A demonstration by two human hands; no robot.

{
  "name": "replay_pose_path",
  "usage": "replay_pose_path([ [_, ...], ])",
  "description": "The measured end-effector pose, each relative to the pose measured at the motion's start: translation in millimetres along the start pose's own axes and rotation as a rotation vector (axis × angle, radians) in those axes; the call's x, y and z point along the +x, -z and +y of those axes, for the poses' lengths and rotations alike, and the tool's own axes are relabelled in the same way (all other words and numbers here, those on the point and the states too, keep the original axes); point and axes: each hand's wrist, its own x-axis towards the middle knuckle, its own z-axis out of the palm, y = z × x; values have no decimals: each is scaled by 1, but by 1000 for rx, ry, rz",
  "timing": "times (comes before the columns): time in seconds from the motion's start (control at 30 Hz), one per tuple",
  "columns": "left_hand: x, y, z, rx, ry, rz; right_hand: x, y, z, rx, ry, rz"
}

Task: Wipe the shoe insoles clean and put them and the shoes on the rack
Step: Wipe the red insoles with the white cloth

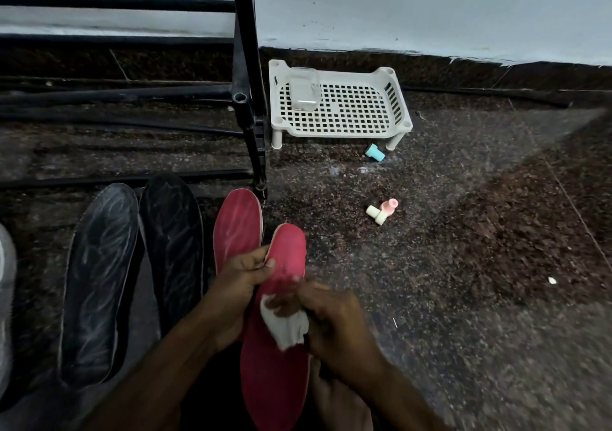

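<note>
My left hand [236, 285] grips a red insole [275, 374] by its left edge and holds it up over my lap. Against the middle of that insole my right hand [334, 324] pinches a small white cloth [284, 326]. A second red insole [236, 225] leans at the foot of the black metal shoe rack [246, 99]. Two black insoles [99, 281] [172, 245] with pale streaks lie side by side to its left, against the rack's lowest bars. A sliver of a pale shoe [5, 298] shows at the left edge.
A white perforated plastic tray on legs [351, 126] stands on the speckled floor by the wall, with a clear plastic box [304, 89] on it. A teal plastic piece [375, 152] and cream and pink pieces [382, 211] lie on the floor near it.
</note>
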Motion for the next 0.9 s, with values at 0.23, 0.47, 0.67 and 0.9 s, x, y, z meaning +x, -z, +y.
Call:
replay_pose_path([
  [0.23,0,-5,-5,-4,31,-45,49,28,1,-57,-204,389],
  [0.47,2,2,-7,-105,41,35,43,-7,14,-235,-103,222],
  [0.67,11,-3,-12,-4,101,151,11,-11,11,-162,24,87],
  [0.9,42,13,2,-117,175,331,-28,-22,-2,-55,51,-417],
])
